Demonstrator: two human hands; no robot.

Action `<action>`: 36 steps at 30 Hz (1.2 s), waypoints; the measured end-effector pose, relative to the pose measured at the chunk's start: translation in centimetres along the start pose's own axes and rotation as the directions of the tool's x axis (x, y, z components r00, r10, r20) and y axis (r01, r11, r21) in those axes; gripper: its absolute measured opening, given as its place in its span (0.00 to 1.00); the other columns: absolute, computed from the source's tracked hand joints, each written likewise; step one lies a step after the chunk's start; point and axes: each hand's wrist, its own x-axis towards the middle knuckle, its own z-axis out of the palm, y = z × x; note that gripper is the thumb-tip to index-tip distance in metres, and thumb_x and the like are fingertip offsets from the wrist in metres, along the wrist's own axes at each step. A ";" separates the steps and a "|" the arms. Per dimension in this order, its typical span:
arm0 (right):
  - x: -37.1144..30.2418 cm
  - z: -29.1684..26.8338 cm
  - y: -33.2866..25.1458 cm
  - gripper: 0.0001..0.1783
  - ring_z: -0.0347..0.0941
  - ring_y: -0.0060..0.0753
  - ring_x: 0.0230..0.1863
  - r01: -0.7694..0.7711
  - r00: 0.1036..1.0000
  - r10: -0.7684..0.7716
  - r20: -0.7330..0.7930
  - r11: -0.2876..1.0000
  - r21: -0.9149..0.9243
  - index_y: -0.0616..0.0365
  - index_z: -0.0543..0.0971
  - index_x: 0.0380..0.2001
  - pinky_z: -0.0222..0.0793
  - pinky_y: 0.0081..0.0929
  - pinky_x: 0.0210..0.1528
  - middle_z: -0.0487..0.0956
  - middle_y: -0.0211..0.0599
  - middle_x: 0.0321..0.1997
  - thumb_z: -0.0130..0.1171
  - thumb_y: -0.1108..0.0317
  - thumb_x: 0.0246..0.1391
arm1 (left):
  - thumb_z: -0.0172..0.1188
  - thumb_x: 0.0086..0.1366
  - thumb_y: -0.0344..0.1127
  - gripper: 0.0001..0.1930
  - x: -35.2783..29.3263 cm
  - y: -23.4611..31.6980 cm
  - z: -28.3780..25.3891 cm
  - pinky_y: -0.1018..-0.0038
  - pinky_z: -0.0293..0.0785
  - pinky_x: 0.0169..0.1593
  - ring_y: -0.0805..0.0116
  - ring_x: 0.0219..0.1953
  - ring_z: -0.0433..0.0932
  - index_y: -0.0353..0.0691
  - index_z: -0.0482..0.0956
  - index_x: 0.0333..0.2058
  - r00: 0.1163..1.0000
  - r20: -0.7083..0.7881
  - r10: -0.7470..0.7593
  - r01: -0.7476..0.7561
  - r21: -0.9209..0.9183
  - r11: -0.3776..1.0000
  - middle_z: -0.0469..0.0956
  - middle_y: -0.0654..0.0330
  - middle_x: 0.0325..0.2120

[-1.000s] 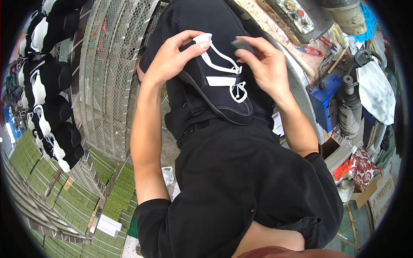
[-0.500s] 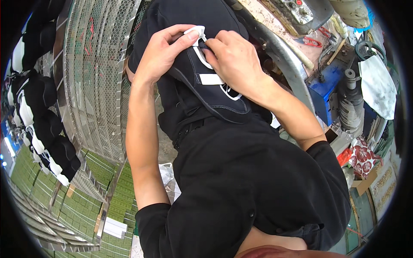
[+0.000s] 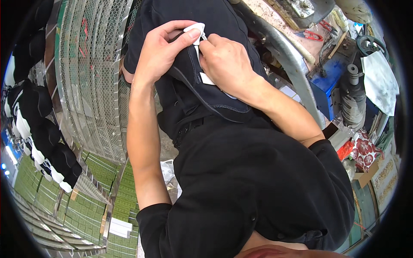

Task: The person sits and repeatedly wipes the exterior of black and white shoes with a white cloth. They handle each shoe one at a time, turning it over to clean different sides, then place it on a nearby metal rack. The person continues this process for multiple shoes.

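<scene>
A black stitched piece (image 3: 221,99) with white trim, looking like a shoe upper, lies across my lap. At its far end my left hand (image 3: 159,53) pinches a white fabric tab (image 3: 197,28) between thumb and fingers. My right hand (image 3: 228,64) is close beside it, its fingers curled onto the white edging below the tab. A white label (image 3: 206,79) on the piece shows partly from under my right hand. My right fingertips are mostly hidden, and its hold on the edging is only partly visible.
To the left stand a wire mesh rack (image 3: 92,77) and a row of black and white shoe pieces (image 3: 36,150). At the right, a bench carries red-handled scissors (image 3: 310,35), a blue machine part (image 3: 325,92) and a hanging white sheet (image 3: 379,81).
My right hand has shifted slightly left and up, closer to the white tab, covering more of the label and white-edged opening. My left hand keeps its pinch in nearly the same place.
</scene>
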 end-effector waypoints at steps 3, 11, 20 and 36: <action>-0.4 -1.3 -0.1 0.07 0.80 0.52 0.28 -0.068 0.981 0.072 0.180 0.997 -0.028 0.69 0.79 0.27 0.78 0.42 0.32 0.78 0.51 0.26 0.62 0.73 0.46 | 0.66 0.67 0.37 0.18 0.2 -0.6 -0.1 0.79 0.75 0.49 0.76 0.41 0.81 0.29 0.81 0.49 1.000 -0.014 -0.002 0.002 -0.017 1.000 0.85 0.55 0.39; 0.4 -0.6 0.5 0.06 0.80 0.53 0.28 -0.058 0.996 0.069 -0.064 0.985 0.160 0.67 0.79 0.27 0.77 0.44 0.31 0.79 0.51 0.27 0.60 0.72 0.50 | 0.67 0.67 0.37 0.16 0.5 -0.6 -0.1 0.82 0.75 0.47 0.77 0.40 0.81 0.29 0.82 0.47 0.998 -0.055 0.010 -0.014 -0.079 0.997 0.86 0.56 0.36; -0.6 -3.7 0.8 0.08 0.80 0.55 0.29 -0.120 0.974 0.108 0.198 0.992 0.045 0.68 0.81 0.23 0.77 0.44 0.33 0.79 0.55 0.27 0.61 0.73 0.49 | 0.67 0.67 0.35 0.15 0.8 -1.4 0.0 0.82 0.77 0.46 0.77 0.39 0.82 0.29 0.82 0.46 0.998 -0.068 0.005 -0.010 -0.067 0.998 0.86 0.55 0.37; -1.5 -6.0 1.8 0.10 0.78 0.36 0.27 -0.323 0.938 0.347 -0.016 0.886 0.332 0.63 0.84 0.34 0.74 0.31 0.32 0.80 0.42 0.28 0.68 0.67 0.53 | 0.62 0.69 0.51 0.25 0.2 1.2 -1.5 0.78 0.74 0.50 0.75 0.45 0.80 0.30 0.83 0.46 0.992 0.080 -0.095 0.085 0.126 0.988 0.84 0.59 0.43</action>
